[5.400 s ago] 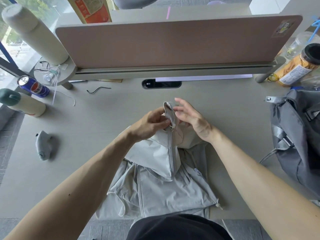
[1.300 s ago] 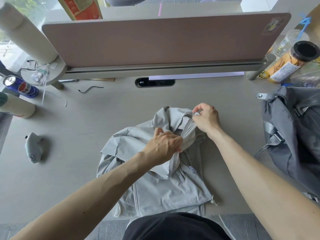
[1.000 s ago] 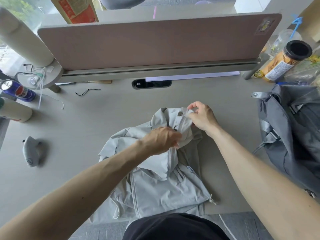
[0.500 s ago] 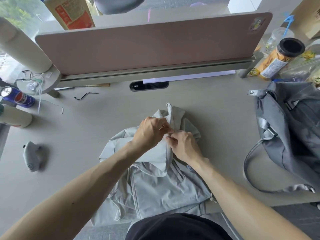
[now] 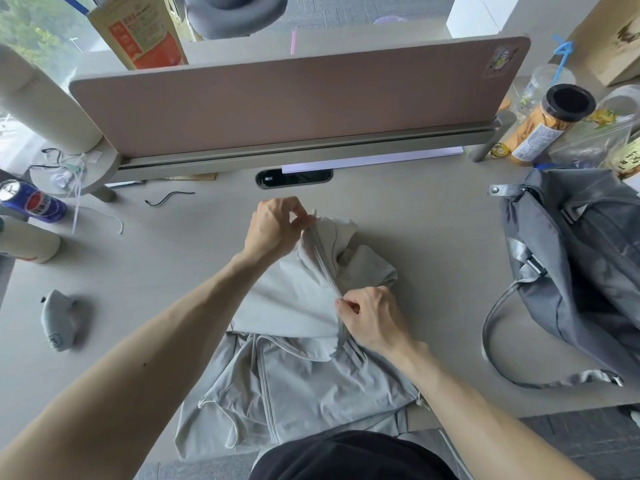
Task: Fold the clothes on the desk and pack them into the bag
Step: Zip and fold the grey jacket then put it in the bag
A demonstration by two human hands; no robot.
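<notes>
The light grey zip-up jacket (image 5: pixel 294 372) is laid bunched up on the pale desk (image 5: pixel 426 230), and its bottom part is hung over the near edge. Its top end is pinched by the left hand (image 5: pixel 273 226). Its zip line (image 5: pixel 323 261) is pinched lower down by the right hand (image 5: pixel 372 317), so the zip is pulled straight between the two hands.

It looks like the front is being closed or lined up, and no folding seems done yet. Next, the jacket likely needs to be smoothed flat and then folded.

Bare desk is seen past the left hand, up to the pink board (image 5: pixel 294 102). The dark grey soft bag (image 5: pixel 571 271) is set well to the right of the right hand, with its strap looped near the desk's edge. A small grey lump (image 5: pixel 59 320) is left far to the left.
</notes>
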